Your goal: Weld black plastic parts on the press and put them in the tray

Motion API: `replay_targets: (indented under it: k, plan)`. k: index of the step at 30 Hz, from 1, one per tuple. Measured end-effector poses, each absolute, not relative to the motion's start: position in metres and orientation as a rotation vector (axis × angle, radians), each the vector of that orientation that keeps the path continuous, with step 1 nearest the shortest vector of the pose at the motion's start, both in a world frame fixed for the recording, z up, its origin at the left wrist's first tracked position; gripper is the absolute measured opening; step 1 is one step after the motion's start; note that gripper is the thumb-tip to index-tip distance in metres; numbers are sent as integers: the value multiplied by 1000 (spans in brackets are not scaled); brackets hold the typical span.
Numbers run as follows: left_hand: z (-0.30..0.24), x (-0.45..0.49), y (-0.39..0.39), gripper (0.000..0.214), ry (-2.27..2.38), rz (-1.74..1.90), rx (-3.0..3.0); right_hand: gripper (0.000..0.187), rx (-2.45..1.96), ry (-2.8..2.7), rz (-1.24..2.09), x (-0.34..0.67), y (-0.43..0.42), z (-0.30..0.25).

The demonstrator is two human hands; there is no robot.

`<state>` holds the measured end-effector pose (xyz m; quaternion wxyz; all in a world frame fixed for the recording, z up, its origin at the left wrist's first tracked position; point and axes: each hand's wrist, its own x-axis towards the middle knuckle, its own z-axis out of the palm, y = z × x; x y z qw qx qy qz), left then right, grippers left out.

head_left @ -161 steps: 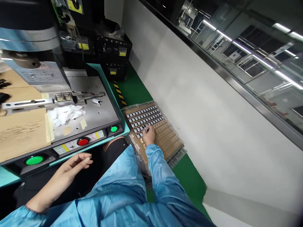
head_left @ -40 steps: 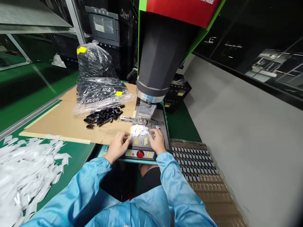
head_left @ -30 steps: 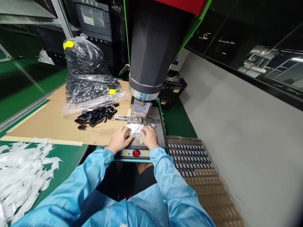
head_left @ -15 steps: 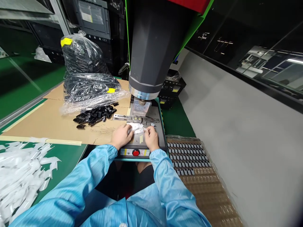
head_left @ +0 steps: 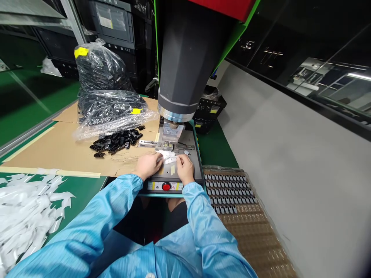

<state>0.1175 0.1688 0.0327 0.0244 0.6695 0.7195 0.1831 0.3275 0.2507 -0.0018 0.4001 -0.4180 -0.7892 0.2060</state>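
Observation:
My left hand (head_left: 148, 165) is closed at the left edge of a small bunch of thin white film pieces (head_left: 167, 156), its fingertips gripping them. From the other side, my right hand (head_left: 185, 169) pinches the right end of a white piece between thumb and finger. Both hands are low over the grey metal plate of a press. Just beyond the pieces sits a metal fixture (head_left: 168, 145), under the press head (head_left: 178, 77). A small grey part (head_left: 187, 153) lies on the plate beyond my right hand. Exactly how many pieces I hold is unclear.
A red button (head_left: 166, 187) is on the press's front edge. Black parts (head_left: 117, 142) lie piled on cardboard at left, before plastic bags (head_left: 107, 96) of black parts. More white film pieces (head_left: 29, 212) heap at far left. A tray (head_left: 246, 227) with rows of grey parts stands right.
Both hands stay almost in place on the white film pieces, with only small finger shifts. The view has tilted very slightly.

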Motion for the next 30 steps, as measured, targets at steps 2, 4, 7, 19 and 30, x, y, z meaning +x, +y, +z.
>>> replay_targets:
  k: [2,4,7,19,30]
  plan:
    - [35,120,173,24,2228,538,2080,25,-1052,-1998,510,328,250,-1]
    - [38,123,175,23,2234,526,2098,25,-1047,-1998,500,328,250,-1]
    - [41,125,173,26,2247,570,2100,24,-1047,-1994,493,328,250,-1]
    - [37,43,115,38,2157,270,2307,29,-1215,-2104,96,306,263,11]
    - [52,51,151,35,1983,282,2379,47,-1257,-2511,-132,271,262,39]
